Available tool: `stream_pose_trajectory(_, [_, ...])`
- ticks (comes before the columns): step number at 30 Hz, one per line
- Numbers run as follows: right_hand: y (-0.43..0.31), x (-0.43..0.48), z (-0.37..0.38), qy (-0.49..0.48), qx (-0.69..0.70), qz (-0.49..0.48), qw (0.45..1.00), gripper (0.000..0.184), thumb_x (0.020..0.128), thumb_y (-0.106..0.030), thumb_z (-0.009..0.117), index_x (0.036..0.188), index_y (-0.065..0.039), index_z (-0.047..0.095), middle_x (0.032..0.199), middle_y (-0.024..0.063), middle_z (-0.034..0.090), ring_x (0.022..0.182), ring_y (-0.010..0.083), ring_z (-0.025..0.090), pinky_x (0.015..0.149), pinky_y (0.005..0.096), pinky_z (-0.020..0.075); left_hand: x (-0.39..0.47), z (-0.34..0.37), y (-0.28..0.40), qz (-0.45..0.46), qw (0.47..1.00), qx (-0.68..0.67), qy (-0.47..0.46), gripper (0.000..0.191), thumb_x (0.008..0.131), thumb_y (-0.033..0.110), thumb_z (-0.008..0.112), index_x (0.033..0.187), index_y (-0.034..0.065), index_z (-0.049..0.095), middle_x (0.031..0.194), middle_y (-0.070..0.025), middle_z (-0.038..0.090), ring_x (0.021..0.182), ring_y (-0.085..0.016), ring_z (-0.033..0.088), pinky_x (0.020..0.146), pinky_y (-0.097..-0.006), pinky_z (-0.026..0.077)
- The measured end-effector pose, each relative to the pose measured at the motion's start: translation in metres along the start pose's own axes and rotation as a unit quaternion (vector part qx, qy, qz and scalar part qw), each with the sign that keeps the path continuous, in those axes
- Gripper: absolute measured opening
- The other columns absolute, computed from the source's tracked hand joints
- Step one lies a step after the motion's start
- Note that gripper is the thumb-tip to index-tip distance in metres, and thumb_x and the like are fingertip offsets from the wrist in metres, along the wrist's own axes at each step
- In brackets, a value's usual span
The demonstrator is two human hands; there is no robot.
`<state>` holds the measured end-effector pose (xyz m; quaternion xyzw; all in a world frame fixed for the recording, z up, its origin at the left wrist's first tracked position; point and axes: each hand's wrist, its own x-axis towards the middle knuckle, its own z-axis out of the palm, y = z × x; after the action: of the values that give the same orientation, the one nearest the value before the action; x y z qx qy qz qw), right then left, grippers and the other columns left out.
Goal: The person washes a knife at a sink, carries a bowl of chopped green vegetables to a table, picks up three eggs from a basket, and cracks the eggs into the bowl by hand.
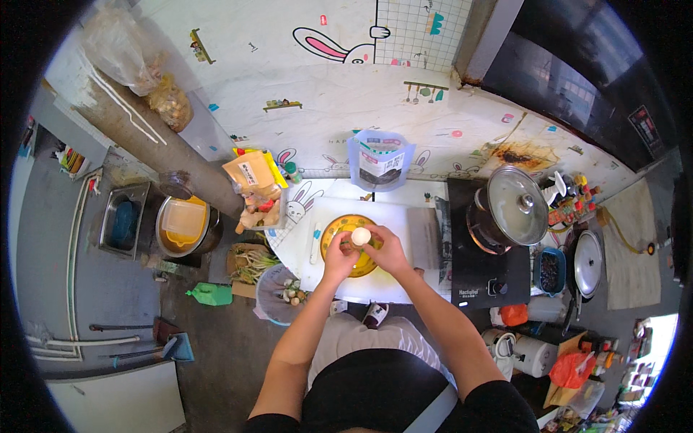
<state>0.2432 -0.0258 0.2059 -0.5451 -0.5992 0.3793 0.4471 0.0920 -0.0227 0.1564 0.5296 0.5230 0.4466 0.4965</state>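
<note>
Both my hands are over a yellow patterned bowl [329,230] on a white cutting board [319,281]. Between my fingers is a pale eggshell [361,236] with its white, rounded face turned up. My left hand [342,254] holds it from the left, and my right hand [385,248] grips the other side. Part of the bowl's inside is hidden by the hands; some yellow shows below them. A slim white object [314,243] lies left of the bowl. To the right lies a broad grey rectangular piece [425,238], its kind unclear.
A glass-lidded pot [517,205] stands on the black cooktop [482,281] at right. Behind the board is an upright pouch [381,162]. A waste bin [270,300] with eggshells sits at the counter's lower left. A plastic container [262,214] of food stands back left.
</note>
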Motion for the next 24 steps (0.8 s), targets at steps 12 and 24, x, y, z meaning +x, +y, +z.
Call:
stream_pose_trajectory(12, [-0.003, -0.01, 0.035, -0.043, -0.078, -0.038, 0.995, 0.042, 0.072, -0.011, 0.07, 0.112, -0.006, 0.059, 0.115, 0.0111, 0.054, 0.102, 0.0234, 0.055, 0.08, 0.0303, 0.0469, -0.022, -0.042, 0.0, -0.023, 0.997, -0.07, -0.017, 0.05, 0.074, -0.005, 0.063, 0.119, 0.0044, 0.047, 0.109, -0.0065, 0.056, 0.094, -0.014, 0.059, 0.079, -0.0248, 0.049])
stream_pose_trajectory(24, [-0.027, -0.052, 0.16, -0.111, -0.098, -0.053, 0.987, 0.042, 0.072, -0.012, 0.07, 0.112, -0.007, 0.06, 0.105, 0.0134, 0.057, 0.092, 0.0257, 0.058, 0.074, 0.0339, 0.0489, -0.083, -0.159, -0.041, -0.004, 0.997, 0.038, 0.065, 0.046, 0.07, 0.0, 0.074, 0.111, 0.0041, 0.055, 0.108, -0.0104, 0.055, 0.087, -0.017, 0.062, 0.071, -0.0255, 0.053])
